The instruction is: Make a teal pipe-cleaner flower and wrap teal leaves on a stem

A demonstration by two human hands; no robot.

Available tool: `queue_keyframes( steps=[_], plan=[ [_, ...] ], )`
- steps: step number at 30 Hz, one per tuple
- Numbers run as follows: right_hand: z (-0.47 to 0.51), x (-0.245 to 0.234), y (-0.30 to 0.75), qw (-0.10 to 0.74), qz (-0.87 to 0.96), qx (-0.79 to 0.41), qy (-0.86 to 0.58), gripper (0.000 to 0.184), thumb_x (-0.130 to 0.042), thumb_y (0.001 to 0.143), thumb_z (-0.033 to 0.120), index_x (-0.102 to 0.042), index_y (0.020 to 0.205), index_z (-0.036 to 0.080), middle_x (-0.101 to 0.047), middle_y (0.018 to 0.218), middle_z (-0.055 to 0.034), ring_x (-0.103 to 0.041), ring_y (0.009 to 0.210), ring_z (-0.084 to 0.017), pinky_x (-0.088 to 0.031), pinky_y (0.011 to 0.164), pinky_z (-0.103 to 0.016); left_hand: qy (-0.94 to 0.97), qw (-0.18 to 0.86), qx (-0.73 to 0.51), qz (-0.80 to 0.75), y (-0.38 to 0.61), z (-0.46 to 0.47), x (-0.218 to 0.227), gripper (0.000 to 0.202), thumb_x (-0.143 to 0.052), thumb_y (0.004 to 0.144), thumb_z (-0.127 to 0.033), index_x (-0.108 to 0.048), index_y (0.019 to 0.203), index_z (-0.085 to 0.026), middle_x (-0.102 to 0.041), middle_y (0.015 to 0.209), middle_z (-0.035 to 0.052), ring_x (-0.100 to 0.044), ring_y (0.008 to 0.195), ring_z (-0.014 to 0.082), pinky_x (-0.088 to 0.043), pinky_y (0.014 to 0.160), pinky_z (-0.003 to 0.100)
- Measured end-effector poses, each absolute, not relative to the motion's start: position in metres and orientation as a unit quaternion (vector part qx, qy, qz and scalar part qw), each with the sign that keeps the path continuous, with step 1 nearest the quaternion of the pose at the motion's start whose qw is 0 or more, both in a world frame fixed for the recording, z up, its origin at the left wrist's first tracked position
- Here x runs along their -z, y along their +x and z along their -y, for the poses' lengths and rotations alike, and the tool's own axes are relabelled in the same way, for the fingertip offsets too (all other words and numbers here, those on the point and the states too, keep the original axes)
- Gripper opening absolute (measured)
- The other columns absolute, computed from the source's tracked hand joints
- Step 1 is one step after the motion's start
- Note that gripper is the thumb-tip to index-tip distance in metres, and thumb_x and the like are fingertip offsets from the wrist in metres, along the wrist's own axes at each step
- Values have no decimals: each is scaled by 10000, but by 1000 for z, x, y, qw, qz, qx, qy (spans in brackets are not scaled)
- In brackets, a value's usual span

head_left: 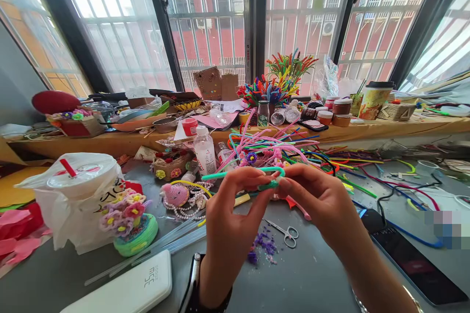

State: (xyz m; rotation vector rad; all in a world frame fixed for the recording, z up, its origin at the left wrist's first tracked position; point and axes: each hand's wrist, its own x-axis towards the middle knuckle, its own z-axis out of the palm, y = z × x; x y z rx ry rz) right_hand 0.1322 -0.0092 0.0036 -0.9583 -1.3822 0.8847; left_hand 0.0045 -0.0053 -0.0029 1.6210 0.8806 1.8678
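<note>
Item: 1 teal pipe cleaner (240, 174), bent into a loop at its right end, held above the grey table (312, 274). Left hand (235, 210): thumb and fingers pinched on the stem beside the loop. Right hand (319, 195): fingertips closed on the loop end, close against the left fingers. Below the hands: 1 pair of small scissors (287, 234), purple scraps (262, 244). Behind: loose pile of coloured pipe cleaners (271, 149), 1 clear bottle (204, 151). Left: 1 lidded cup (79, 176) in a plastic bag, 1 flower craft (127, 222), 1 white power bank (128, 286). Right: 1 phone (414, 264), lying flat.
</note>
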Motion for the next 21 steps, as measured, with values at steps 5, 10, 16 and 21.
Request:
queue_keyframes(
  steps=[5,10,16,21],
  plan=[
    [3,2,131,603,592,-384,-372,165,-641,690,292,-616,804,176,-621,771,-29,-593,670,-139,-499,562,-231,583,279,-686,-335,9,6,5,257,-650,636,-73,-544,815,-226,-641,744,-16,-629,689,139,-517,654,243],
    [-1,5,134,611,616,-353,-351,82,-621,715,253,-629,770,193,-593,760,-12,-573,712,-133,-491,636,-244,589,303,-665,-344,8,9,4,292,-666,624,-95,-545,852,-231,-645,698,-21,-628,644,140,-510,653,248],
    [1,-2,145,525,666,-409,-337,55,-597,736,220,-620,720,173,-568,718,-2,-540,659,-104,-459,614,-218,697,183,-589,-366,-17,8,-8,187,-630,663,-115,-662,807,-229,-649,759,5,-583,635,135,-466,597,225],
    [4,-4,143,511,671,-448,-296,51,-609,727,224,-596,715,176,-541,680,9,-505,629,-92,-439,581,-206,754,257,-501,-338,-26,3,-12,192,-587,704,-116,-679,839,-218,-663,807,30,-601,704,154,-476,643,227]
  ],
)
